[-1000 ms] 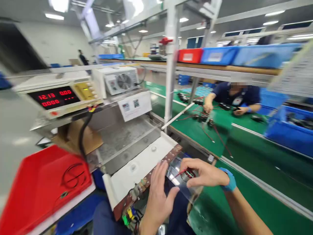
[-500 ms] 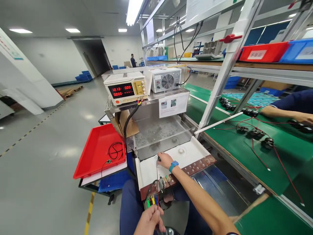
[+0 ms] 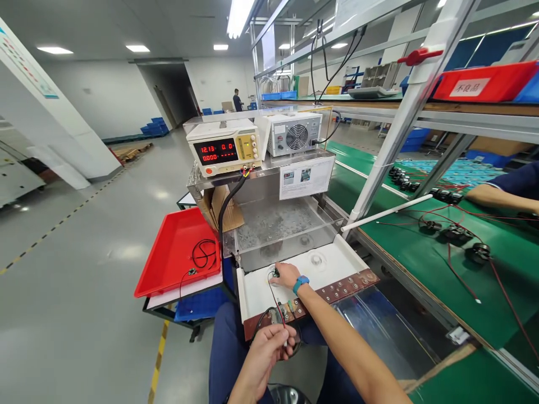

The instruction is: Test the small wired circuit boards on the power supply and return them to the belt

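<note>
My right hand (image 3: 288, 276), with a blue band on its wrist, is closed on a small black part (image 3: 275, 273) over the white work surface (image 3: 259, 297). Fingers hide most of that part, so its kind is unclear. From it a thin red and black wire (image 3: 273, 294) runs down towards me. Nearer my lap, my left hand (image 3: 268, 349) pinches the wire's other end, where a small white connector (image 3: 286, 343) shows at the fingertips. Just beyond these fingers is a brown strip (image 3: 332, 293) with metal studs, a green component (image 3: 290, 306) and clips along it.
A power supply (image 3: 223, 147) with red digits and a grey fan unit (image 3: 297, 134) stand on a metal shelf. At left, a red tray (image 3: 168, 252) holds a black cable. Wired black parts (image 3: 458, 233) lie on the green bench (image 3: 404, 258), near another person's arm (image 3: 501, 196).
My left hand has moved up and forward, close to the brown strip, bringing the wire end along and covering the coloured clips. The right hand stays on the black part. The view has swung slightly left.
</note>
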